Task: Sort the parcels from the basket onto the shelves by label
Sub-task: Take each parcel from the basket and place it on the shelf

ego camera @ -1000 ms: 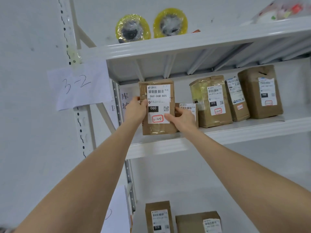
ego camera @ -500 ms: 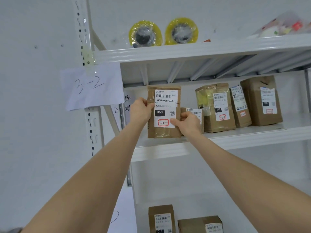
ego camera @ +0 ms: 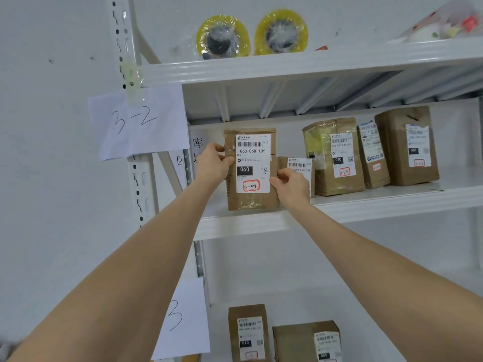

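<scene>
A flat brown parcel with a white label reading 060 stands upright at the left end of the middle shelf. My left hand grips its left edge and my right hand pinches its right edge near the bottom. Its base rests on the shelf board. A paper sign marked 3-2 is taped to the left upright beside this shelf. The basket is out of view.
Behind my right hand stands a small brown parcel, then three taller parcels along the same shelf to the right. Two yellow tape rolls sit on the top shelf. Two more parcels stand on the shelf below.
The parcel has stayed upright between both hands at the shelf's left end; the view has shifted so the shelf appears further right and lower.
</scene>
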